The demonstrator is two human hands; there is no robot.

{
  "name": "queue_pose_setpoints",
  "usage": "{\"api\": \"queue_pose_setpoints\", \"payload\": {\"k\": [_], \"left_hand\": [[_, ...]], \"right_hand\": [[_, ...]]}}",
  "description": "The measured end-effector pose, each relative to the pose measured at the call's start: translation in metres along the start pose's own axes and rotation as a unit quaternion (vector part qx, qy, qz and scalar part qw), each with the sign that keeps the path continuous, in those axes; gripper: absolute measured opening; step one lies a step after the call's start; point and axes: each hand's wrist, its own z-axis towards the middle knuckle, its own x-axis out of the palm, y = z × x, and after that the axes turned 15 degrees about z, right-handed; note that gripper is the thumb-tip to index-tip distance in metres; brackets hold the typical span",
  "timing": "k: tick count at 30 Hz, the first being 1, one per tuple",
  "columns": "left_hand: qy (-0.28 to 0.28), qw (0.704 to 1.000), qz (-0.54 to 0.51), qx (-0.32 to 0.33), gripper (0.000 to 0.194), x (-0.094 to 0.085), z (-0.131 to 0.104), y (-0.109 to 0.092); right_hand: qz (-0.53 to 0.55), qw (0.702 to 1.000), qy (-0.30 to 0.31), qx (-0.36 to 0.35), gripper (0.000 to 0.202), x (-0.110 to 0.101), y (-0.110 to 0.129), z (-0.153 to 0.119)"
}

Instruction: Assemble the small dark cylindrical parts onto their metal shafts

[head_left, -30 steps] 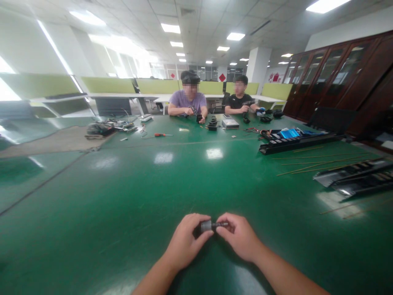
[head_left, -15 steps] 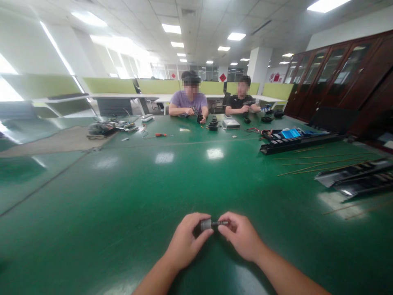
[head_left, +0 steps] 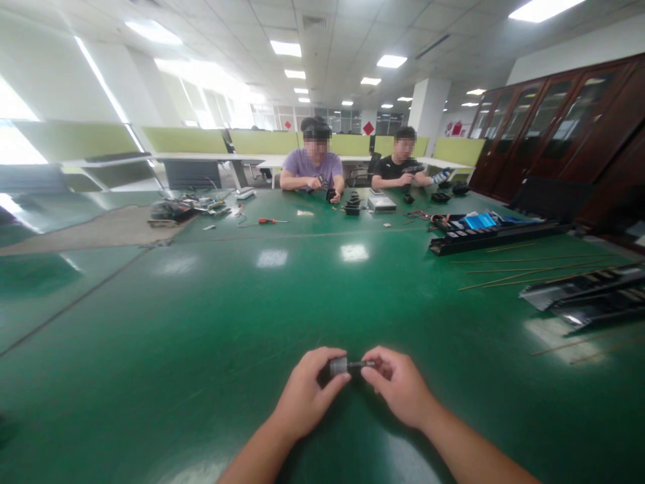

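Between my hands, low over the green table (head_left: 322, 302), is a short grey cylinder (head_left: 339, 366) with a thin dark shaft (head_left: 357, 364) pointing right; I cannot make out its exact kind. My left hand (head_left: 308, 386) is closed around the cylinder, thumb below and fingers above, covering its left end. The shaft's far end is pinched by the thumb and fingertips of my right hand (head_left: 400, 386). The two parts lie in one line, roughly level.
Across the table sit two people, one in a purple shirt (head_left: 307, 168), one in black (head_left: 390, 170), each handling a tool. A screwdriver (head_left: 272, 221), dark metal channels (head_left: 498, 236) and thin rods (head_left: 519, 272) lie farther off. Left stands a heap of parts (head_left: 181, 208).
My right hand has shifted slightly right along the shaft, while my left hand stays on the cylinder. The whole view has tipped a little.
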Motion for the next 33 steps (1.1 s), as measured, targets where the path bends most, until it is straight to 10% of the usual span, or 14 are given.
{"api": "queue_pose_setpoints", "payload": {"k": [33], "left_hand": [[-0.020, 1.000, -0.002, 0.003, 0.028, 0.0001, 0.0027, -0.0005]], "right_hand": [[-0.016, 1.000, -0.026, -0.002, 0.012, -0.0060, 0.0054, 0.0008]]}}
